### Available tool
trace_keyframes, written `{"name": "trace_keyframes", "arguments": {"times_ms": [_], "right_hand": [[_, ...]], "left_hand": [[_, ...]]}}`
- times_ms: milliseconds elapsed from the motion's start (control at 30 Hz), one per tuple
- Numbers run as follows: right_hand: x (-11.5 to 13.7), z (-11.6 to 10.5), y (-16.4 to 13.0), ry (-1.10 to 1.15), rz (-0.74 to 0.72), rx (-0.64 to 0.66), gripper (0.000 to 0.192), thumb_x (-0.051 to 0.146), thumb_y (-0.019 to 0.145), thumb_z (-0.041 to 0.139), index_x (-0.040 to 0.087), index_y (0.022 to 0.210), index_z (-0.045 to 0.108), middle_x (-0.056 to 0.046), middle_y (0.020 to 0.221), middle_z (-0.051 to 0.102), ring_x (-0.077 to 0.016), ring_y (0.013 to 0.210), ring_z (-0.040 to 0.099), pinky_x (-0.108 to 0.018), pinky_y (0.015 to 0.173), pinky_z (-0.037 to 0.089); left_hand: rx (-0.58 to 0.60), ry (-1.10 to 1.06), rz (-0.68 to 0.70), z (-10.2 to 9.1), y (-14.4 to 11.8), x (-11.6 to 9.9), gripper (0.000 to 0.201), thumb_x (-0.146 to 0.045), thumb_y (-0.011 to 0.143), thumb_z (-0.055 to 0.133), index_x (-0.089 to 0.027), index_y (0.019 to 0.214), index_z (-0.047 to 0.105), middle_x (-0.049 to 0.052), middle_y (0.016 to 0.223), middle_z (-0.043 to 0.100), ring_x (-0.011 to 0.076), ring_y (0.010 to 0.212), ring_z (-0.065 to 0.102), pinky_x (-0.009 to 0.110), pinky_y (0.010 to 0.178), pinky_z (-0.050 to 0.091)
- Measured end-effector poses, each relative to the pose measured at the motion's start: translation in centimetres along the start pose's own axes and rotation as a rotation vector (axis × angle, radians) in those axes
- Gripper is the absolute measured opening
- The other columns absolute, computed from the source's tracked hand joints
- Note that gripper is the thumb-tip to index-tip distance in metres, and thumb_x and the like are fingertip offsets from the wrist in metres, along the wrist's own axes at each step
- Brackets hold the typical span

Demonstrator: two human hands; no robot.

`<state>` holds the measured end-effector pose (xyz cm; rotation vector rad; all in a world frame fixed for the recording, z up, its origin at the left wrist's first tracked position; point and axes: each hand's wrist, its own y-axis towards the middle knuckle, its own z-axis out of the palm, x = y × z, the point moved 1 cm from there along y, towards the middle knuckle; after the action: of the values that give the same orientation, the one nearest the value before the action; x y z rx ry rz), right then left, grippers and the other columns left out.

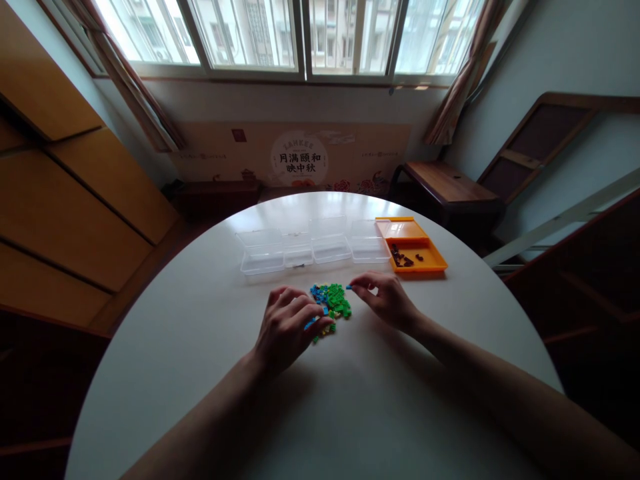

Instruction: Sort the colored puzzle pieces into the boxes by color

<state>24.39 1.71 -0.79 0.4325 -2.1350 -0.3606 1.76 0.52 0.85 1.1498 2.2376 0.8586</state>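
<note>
A small heap of green bricks (337, 300) with blue bricks (319, 291) and a few yellow ones lies in the middle of the white table (200, 347). My left hand (287, 327) curves over the left side of the heap. Its fingers close on a blue toy brick (325, 311), and more blue shows under the palm. Just right of the heap, my right hand (385, 300) pinches a small blue piece (349, 287) between thumb and forefinger, a little apart from the pile.
Several clear plastic boxes (263, 261) with lids raised stand in a row behind the heap. At their right end an orange box (425, 263) lies open, with dark brown pieces (401, 257) inside. Past the table's far edge are a wooden stool (453, 181) and windows.
</note>
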Motion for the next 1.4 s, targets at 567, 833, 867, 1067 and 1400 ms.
{"name": "trace_keyframes", "arguments": {"times_ms": [567, 833, 867, 1067, 1400], "right_hand": [[-4.2, -2.9, 3.8, 0.065, 0.220, -0.322, 0.025, 0.037, 0.078, 0.062, 0.015, 0.087, 0.072, -0.006, 0.080, 0.072, -0.0174, 0.068, 0.064, -0.030, 0.065, 0.051], [-2.9, -1.9, 1.2, -0.063, 0.038, -0.205, 0.016, 0.028, 0.083, 0.059, 0.018, 0.086, 0.071, -0.004, 0.079, 0.070, -0.0146, 0.065, 0.059, -0.028, 0.064, 0.049], [-2.7, -1.8, 1.0, -0.067, 0.017, -0.187, 0.015, 0.027, 0.084, 0.059, 0.018, 0.086, 0.071, -0.004, 0.079, 0.070, -0.0147, 0.066, 0.059, -0.028, 0.065, 0.049], [-2.1, -1.0, 0.3, -0.074, -0.048, -0.117, 0.012, 0.023, 0.084, 0.058, 0.019, 0.087, 0.070, -0.003, 0.078, 0.068, -0.0159, 0.072, 0.061, -0.030, 0.070, 0.049], [-0.5, -0.5, -0.1, -0.006, -0.067, -0.058, 0.012, 0.019, 0.084, 0.059, 0.019, 0.088, 0.070, -0.003, 0.079, 0.068, -0.0150, 0.073, 0.062, -0.027, 0.068, 0.049]], "left_hand": [[0.066, 0.067, -0.301, 0.1, -0.9, 2.2, 0.015, -0.012, 0.083, 0.054, -0.020, 0.086, 0.066, 0.002, 0.083, 0.068, 0.0207, 0.088, 0.058, 0.038, 0.086, 0.040], [0.277, 0.039, -0.410, 1.3, -1.0, 2.6, 0.028, -0.017, 0.085, 0.052, -0.028, 0.104, 0.070, 0.004, 0.108, 0.065, 0.0251, 0.107, 0.052, 0.044, 0.093, 0.038], [0.296, 0.043, -0.406, 1.4, -0.9, 2.6, 0.028, -0.020, 0.087, 0.053, -0.029, 0.106, 0.070, 0.004, 0.111, 0.065, 0.0255, 0.109, 0.051, 0.045, 0.094, 0.038], [0.261, 0.079, -0.313, 2.1, -0.8, 2.4, 0.018, -0.024, 0.087, 0.059, -0.030, 0.097, 0.074, 0.005, 0.107, 0.067, 0.0264, 0.106, 0.052, 0.046, 0.091, 0.039], [0.196, 0.106, -0.283, 2.1, -0.3, 2.0, 0.011, -0.018, 0.083, 0.065, -0.025, 0.078, 0.072, 0.004, 0.099, 0.069, 0.0260, 0.101, 0.054, 0.043, 0.087, 0.039]]}}
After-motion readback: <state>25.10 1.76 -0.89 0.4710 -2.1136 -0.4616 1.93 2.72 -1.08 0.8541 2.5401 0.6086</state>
